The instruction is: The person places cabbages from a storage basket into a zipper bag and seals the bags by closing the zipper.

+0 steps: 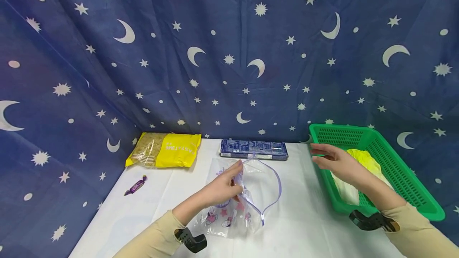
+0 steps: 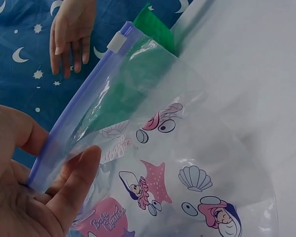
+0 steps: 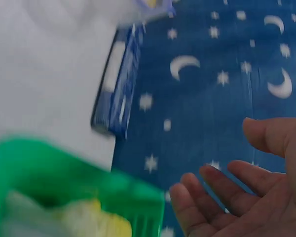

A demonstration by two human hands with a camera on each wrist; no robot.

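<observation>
My left hand (image 1: 223, 188) grips a clear zip bag (image 2: 219, 148) printed with pink shells and cartoon figures. Thumb and fingers pinch one side of its mouth in the left wrist view. The purple zip strip (image 1: 280, 188) bows out to the right, so the mouth gapes, and a white slider (image 2: 117, 42) sits at the strip's near end. Over the left rim of a green basket (image 1: 399, 162) hovers my right hand (image 1: 342, 166), fingers loosely extended, holding nothing. A yellow and white packet (image 1: 367, 161) lies inside the basket, partly hidden behind the right hand and forearm.
A blue printed package (image 1: 254, 148) lies at the table's back edge, beyond the bag. To the left are a yellow pasta packet (image 1: 181, 150) and a purple wrapped candy (image 1: 136, 185). A blue star-patterned curtain (image 1: 229, 71) rises behind the white table (image 1: 301, 226).
</observation>
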